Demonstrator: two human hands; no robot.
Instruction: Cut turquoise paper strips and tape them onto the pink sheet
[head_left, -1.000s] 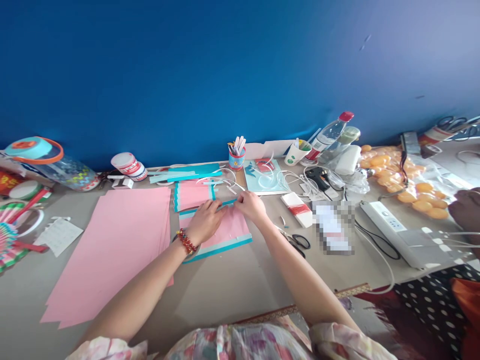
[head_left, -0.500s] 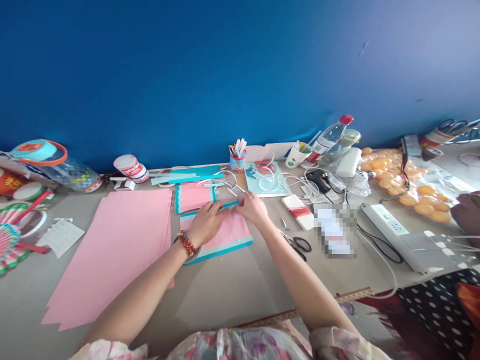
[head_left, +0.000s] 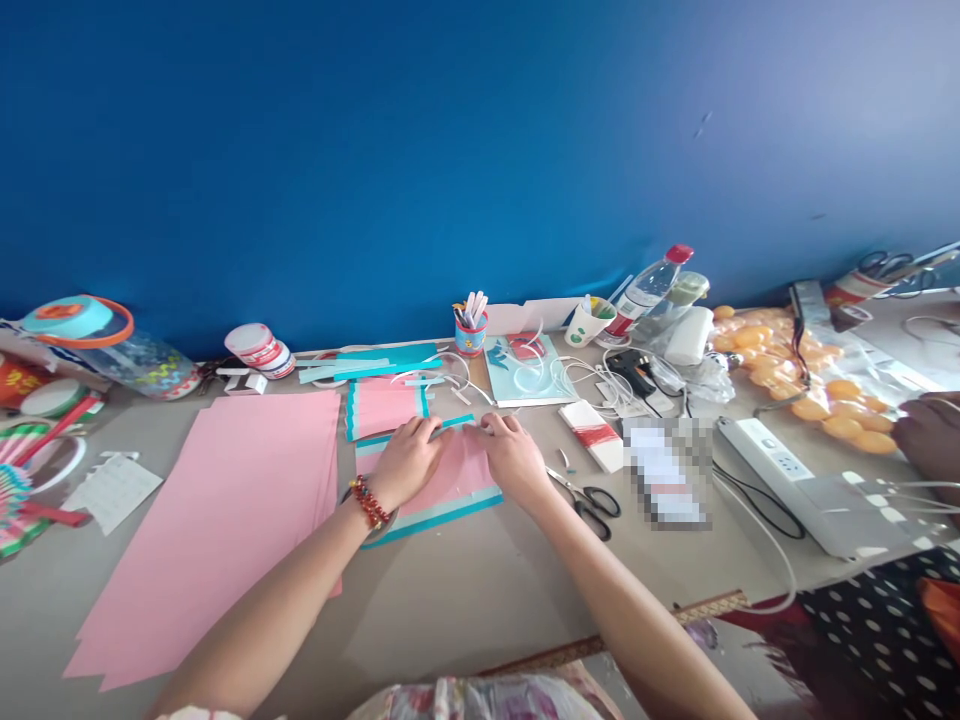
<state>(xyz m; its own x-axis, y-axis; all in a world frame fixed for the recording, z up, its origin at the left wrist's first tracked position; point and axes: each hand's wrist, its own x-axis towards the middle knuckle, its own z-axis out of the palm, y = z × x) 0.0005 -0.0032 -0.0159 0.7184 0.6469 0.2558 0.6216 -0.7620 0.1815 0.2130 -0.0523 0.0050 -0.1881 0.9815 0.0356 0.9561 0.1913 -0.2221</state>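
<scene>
A pink sheet of paper (head_left: 459, 484) with blue and pale strips along its edges lies flat in front of me. My left hand (head_left: 407, 462), with a beaded bracelet at the wrist, rests over its left part, bent fingers on the far edge. At the far right corner, my right hand (head_left: 514, 457) has its fingers curled in and closed on the paper's edge. The fingertips' exact grip is partly hidden. Just beyond lies a smaller pink sheet (head_left: 386, 406) with blue and pale wavy edging.
Large pink sheets (head_left: 217, 520) are stacked on the left. Scissors (head_left: 589, 505) lie right of my right hand, near a power strip (head_left: 772, 455). Blue strips (head_left: 397, 358), a tin of sticks (head_left: 470, 335) and a bottle (head_left: 649, 290) stand toward the wall. Another person's hand (head_left: 930, 430) is far right.
My right hand has come slightly toward me at the paper's far right corner, its fingers more curled. My left hand stays on the sheet. The whole view has shifted a little.
</scene>
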